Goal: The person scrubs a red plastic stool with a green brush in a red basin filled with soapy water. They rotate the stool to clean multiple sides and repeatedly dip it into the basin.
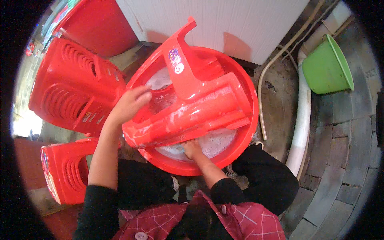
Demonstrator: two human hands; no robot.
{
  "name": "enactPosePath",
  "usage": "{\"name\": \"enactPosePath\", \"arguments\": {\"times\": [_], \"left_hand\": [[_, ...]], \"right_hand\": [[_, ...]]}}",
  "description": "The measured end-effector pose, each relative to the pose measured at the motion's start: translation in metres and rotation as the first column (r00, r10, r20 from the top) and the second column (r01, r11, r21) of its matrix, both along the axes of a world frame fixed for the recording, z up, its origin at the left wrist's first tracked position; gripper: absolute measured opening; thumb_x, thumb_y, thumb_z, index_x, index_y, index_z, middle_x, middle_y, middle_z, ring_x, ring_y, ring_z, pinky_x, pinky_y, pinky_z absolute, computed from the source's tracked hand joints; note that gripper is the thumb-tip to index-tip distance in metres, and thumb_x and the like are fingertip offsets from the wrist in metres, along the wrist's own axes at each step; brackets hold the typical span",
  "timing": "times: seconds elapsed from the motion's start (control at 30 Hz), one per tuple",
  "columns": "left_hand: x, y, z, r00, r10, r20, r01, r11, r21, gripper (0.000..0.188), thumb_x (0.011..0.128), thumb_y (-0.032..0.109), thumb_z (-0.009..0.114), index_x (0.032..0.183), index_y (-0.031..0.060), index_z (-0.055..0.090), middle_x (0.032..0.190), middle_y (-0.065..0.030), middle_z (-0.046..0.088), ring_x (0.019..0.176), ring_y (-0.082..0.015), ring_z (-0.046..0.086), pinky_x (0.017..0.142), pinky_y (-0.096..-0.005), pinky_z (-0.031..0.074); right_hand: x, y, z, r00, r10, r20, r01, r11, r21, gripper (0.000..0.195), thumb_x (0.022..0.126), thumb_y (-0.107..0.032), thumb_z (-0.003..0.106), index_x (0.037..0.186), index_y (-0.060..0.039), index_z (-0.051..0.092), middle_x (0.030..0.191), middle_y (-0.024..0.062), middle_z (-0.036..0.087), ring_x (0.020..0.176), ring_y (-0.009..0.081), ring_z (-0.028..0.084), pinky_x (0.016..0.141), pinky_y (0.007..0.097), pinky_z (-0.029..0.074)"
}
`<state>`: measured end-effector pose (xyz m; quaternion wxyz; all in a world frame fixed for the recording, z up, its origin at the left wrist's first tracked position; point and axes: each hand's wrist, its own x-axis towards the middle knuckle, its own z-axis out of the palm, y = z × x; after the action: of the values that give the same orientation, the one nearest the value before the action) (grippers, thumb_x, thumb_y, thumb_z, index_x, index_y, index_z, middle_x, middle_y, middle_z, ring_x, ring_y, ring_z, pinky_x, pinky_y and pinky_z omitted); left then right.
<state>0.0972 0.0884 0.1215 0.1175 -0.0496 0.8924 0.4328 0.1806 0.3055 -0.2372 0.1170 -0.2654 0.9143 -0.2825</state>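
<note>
A red plastic stool (192, 108) lies tilted on its side in a round red plastic basin (253, 120). The stool is wet and streaked with foam, and two stickers show on one leg. My left hand (133, 102) is at the basin's left side, beside the stool; its fingers are apart and nothing shows in them. Down in the soapy water (217, 142), my right hand (192, 148) reaches under the stool's near edge. Its fingertips are hidden by the stool and suds, so what they hold cannot be told.
Red plastic stools (78, 87) stand stacked at the left, with another red stool (67, 171) nearer me. Behind them is a large red tub (99, 27). A white panel (210, 24) borders the far side. To the right are a hose (261, 99), a white pipe (301, 120) and a green bucket (325, 67).
</note>
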Motion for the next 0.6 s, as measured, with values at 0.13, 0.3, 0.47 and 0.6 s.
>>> {"name": "enactPosePath", "arguments": {"times": [0.13, 0.3, 0.47, 0.6], "left_hand": [[0.032, 0.033, 0.003, 0.962, -0.268, 0.050, 0.269, 0.963, -0.001, 0.095, 0.078, 0.048, 0.072, 0.145, -0.0015, 0.029, 0.148, -0.0210, 0.035, 0.135, -0.0308, 0.037, 0.110, -0.0396, 0.032], [0.049, 0.076, -0.036, 0.916, -0.393, -0.081, 0.327, 0.848, -0.418, 0.114, 0.058, 0.041, 0.086, 0.143, -0.0034, 0.025, 0.130, -0.0273, 0.047, 0.120, -0.0411, 0.048, 0.103, -0.0445, 0.039], [0.053, 0.094, -0.071, 0.941, -0.283, -0.187, 0.143, 0.831, -0.537, 0.088, 0.054, 0.035, 0.085, 0.123, 0.0002, 0.044, 0.096, -0.0190, 0.056, 0.090, -0.0366, 0.060, 0.078, -0.0450, 0.049], [0.059, 0.104, -0.091, 0.926, -0.322, -0.198, 0.191, 0.850, -0.492, 0.080, 0.058, 0.033, 0.083, 0.121, -0.0007, 0.046, 0.094, -0.0180, 0.055, 0.086, -0.0368, 0.060, 0.073, -0.0445, 0.050]], "right_hand": [[-0.010, 0.005, -0.007, 0.976, 0.219, -0.005, -0.210, 0.943, 0.256, 0.051, 0.090, -0.037, 0.044, 0.134, -0.0124, 0.051, 0.143, 0.0159, 0.043, 0.136, 0.0310, 0.034, 0.114, 0.0469, 0.021], [-0.021, 0.006, -0.028, 0.954, 0.002, 0.298, -0.007, 1.000, 0.015, 0.056, 0.092, -0.047, 0.039, 0.137, -0.0164, 0.049, 0.142, 0.0144, 0.045, 0.135, 0.0319, 0.036, 0.111, 0.0512, 0.022], [-0.015, 0.032, -0.042, 0.938, 0.297, 0.177, -0.346, 0.819, 0.459, 0.064, 0.090, -0.053, 0.039, 0.141, -0.0144, 0.043, 0.146, 0.0130, 0.041, 0.134, 0.0327, 0.037, 0.112, 0.0507, 0.023], [-0.016, 0.030, -0.010, 0.837, 0.374, 0.399, -0.363, 0.926, -0.107, 0.069, 0.078, -0.056, 0.063, 0.134, -0.0163, 0.052, 0.145, 0.0099, 0.042, 0.136, 0.0279, 0.034, 0.114, 0.0442, 0.024]]}}
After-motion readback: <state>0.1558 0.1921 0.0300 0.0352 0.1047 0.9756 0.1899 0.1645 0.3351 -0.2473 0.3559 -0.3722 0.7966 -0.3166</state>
